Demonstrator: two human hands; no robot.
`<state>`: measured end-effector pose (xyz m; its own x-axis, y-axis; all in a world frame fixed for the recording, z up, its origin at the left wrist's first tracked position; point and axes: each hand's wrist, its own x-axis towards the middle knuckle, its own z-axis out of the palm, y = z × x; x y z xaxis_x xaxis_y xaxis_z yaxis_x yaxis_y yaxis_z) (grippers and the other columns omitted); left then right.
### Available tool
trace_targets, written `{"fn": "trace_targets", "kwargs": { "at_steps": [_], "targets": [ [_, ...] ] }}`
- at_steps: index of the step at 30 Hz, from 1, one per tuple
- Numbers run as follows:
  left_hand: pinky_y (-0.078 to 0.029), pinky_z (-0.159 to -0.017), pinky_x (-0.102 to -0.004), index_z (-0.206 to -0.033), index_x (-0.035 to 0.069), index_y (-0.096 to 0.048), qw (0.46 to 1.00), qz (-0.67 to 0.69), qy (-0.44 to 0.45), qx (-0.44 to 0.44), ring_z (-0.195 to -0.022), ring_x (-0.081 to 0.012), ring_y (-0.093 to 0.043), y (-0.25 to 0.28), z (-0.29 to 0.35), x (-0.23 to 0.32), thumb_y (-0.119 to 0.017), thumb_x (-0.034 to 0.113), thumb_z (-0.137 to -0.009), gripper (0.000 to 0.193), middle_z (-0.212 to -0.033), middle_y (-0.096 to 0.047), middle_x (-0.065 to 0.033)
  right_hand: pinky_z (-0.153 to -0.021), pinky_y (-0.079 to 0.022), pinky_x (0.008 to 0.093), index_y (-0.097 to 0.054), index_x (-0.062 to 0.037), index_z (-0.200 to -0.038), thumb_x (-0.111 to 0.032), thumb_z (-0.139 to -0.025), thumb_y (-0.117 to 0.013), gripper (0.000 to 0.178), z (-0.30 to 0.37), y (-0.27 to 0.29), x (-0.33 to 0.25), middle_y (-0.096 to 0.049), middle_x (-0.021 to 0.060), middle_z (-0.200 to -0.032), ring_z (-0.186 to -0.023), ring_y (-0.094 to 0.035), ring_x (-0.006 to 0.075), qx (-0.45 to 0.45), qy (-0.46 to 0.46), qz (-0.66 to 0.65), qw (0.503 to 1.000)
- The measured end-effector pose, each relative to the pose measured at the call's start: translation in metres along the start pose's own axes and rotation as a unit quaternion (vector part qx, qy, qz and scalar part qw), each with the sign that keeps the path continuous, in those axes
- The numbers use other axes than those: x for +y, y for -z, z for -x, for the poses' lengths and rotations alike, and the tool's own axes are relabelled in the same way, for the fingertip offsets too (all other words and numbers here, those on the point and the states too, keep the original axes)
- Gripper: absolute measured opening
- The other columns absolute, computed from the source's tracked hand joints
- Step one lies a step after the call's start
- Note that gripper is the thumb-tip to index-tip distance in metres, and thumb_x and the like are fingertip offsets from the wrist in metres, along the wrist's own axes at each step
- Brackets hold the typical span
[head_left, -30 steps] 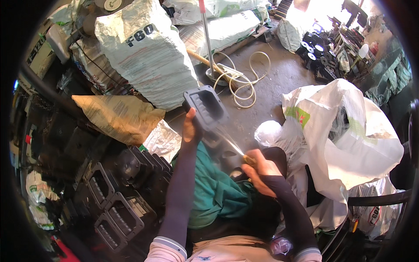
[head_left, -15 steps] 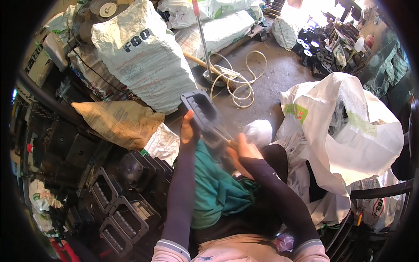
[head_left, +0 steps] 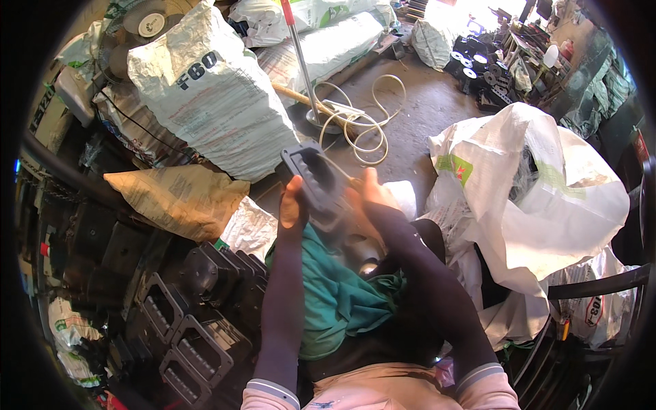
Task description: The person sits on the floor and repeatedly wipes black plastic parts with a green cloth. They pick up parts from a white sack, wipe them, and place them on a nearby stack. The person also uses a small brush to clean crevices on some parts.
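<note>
The grey housing (head_left: 313, 181), a rectangular plastic piece with a ribbed hollow, is held up in a tilted position, with its hollow visible from above. The left hand (head_left: 292, 205) is directly at its left side and grasps it there, with the thumb up along the rim. The right hand (head_left: 372, 201) is just to the right of the housing. It is blurred, but its fingers appear curled around a thin tool (head_left: 336, 166), which shows only as a pale streak along the housing's right edge. Whether the tool touches this edge, I cannot tell.

In my judgement, the step in hand is the passing of the tool along that edge. The next move, I think, calls for a firm hold by the left hand and a steady tool angle, so that the tool does not slip.

Nearer to the person than the housing lies a green cloth (head_left: 338, 294). To the left of the housing and nearer to the body are dark housings (head_left: 184, 320) of similar shape. Farther left is a brown paper sack (head_left: 178, 198), and well to the right stands an open white sack (head_left: 512, 225).
</note>
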<state>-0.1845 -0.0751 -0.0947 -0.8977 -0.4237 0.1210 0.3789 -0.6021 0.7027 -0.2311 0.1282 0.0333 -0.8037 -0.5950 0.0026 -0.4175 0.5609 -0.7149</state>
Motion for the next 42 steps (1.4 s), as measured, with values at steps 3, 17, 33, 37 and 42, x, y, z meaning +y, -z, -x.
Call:
{"fn": "trace_targets", "kwargs": {
  "at_steps": [3, 17, 33, 37, 42],
  "targets": [
    [-0.051, -0.095, -0.0371, -0.139, 0.007, -0.05, 0.997, 0.019, -0.01, 0.068, -0.109, -0.022, -0.06, 0.005, -0.004, 0.0, -0.076, 0.032, -0.087, 0.063, -0.122, -0.059, -0.0067, -0.075, -0.05, 0.0563, -0.04, 0.0014, -0.117, -0.027, -0.1, -0.059, 0.038, 0.028, 0.002, 0.014, -0.068, 0.0309, -0.087, -0.085, -0.066, 0.0514, -0.021, 0.0, 0.013, 1.0],
    [-0.051, -0.097, -0.0381, -0.138, 0.006, -0.05, 0.993, 0.073, -0.042, 0.083, -0.108, -0.0213, -0.061, -0.005, 0.0, -0.005, -0.073, 0.038, -0.09, 0.062, -0.119, -0.059, -0.0058, -0.078, -0.052, 0.0566, -0.046, -0.0013, -0.115, -0.035, -0.099, -0.058, 0.039, 0.091, -0.039, 0.089, -0.069, 0.0269, -0.09, -0.085, -0.068, 0.0482, -0.168, -0.134, 0.018, 0.976],
    [-0.049, -0.104, -0.0462, -0.143, 0.007, -0.047, 0.982, 0.099, -0.008, 0.158, -0.121, -0.0266, -0.059, -0.022, 0.003, -0.01, -0.066, 0.049, -0.095, 0.067, -0.133, -0.059, -0.0092, -0.092, -0.049, 0.0493, -0.069, -0.0057, -0.112, -0.032, -0.093, -0.063, 0.033, -0.119, -0.144, 0.261, -0.064, 0.0223, -0.114, -0.111, -0.062, 0.0381, 0.06, -0.224, 0.124, 0.965],
    [-0.051, -0.1, -0.042, -0.14, 0.006, -0.05, 0.978, 0.123, -0.028, 0.164, -0.116, -0.0249, -0.061, -0.03, 0.004, -0.007, -0.066, 0.048, -0.095, 0.063, -0.13, -0.061, -0.009, -0.097, -0.046, 0.0505, -0.067, -0.0083, -0.117, -0.032, -0.094, -0.06, 0.034, -0.151, -0.176, 0.322, -0.058, 0.0196, -0.124, -0.119, -0.056, 0.036, 0.015, -0.351, 0.129, 0.928],
    [-0.052, -0.099, -0.045, -0.14, 0.007, -0.051, 0.962, 0.133, -0.021, 0.239, -0.116, -0.0265, -0.062, -0.04, -0.001, -0.007, -0.068, 0.049, -0.093, 0.065, -0.129, -0.061, -0.01, -0.103, -0.042, 0.052, -0.066, -0.0115, -0.124, -0.032, -0.096, -0.057, 0.036, -0.178, -0.199, 0.376, -0.05, 0.0161, -0.137, -0.129, -0.049, 0.0333, 0.018, -0.426, 0.135, 0.894]
  ]
}}
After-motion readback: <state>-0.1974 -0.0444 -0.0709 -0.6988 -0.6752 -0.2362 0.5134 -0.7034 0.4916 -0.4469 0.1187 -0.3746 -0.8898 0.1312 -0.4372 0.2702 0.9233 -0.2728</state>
